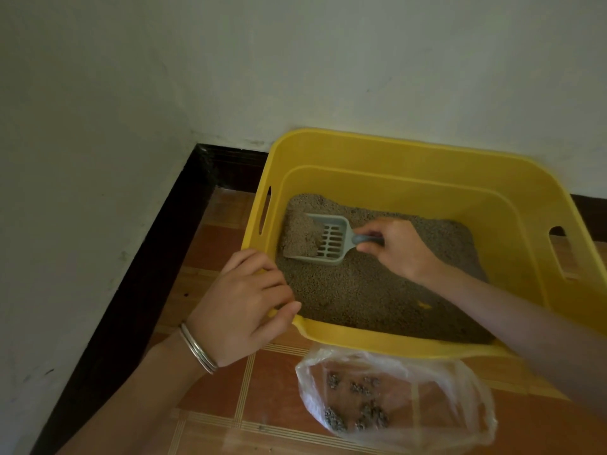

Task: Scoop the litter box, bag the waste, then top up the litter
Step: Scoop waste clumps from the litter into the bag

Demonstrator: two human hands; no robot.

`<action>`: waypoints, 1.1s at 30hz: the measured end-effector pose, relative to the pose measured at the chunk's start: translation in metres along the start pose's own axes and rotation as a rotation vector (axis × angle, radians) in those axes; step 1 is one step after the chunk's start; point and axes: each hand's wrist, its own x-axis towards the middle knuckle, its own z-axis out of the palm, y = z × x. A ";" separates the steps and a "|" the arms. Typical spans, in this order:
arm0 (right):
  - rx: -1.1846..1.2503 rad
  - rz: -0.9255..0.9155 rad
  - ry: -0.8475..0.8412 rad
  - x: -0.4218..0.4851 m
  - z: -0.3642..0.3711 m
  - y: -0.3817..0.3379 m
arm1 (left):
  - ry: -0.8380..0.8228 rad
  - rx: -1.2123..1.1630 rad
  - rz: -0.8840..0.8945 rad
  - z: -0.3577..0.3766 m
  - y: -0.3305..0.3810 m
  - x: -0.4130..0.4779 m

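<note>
A yellow litter box (410, 152) stands on the floor in a room corner, with brown-grey litter (368, 290) covering its bottom. My right hand (397, 247) grips the handle of a grey slotted scoop (328, 241), whose front end is heaped with litter near the box's left wall. My left hand (243, 303) rests curled over the box's near-left rim. In front of the box lies a clear plastic bag (397, 392), open, with several dark clumps of waste inside.
White walls with a dark skirting board (138, 267) close off the left and far sides. The floor (216, 389) is orange-brown tile. The box has handle slots in its left and right walls.
</note>
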 end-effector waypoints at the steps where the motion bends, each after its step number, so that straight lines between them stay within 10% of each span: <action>1: 0.007 0.002 0.004 -0.005 -0.003 0.001 | -0.002 0.002 -0.001 0.000 0.000 0.000; 33: 0.067 0.055 0.150 -0.194 -0.069 -0.031 | -0.098 0.156 -0.025 0.000 0.030 -0.017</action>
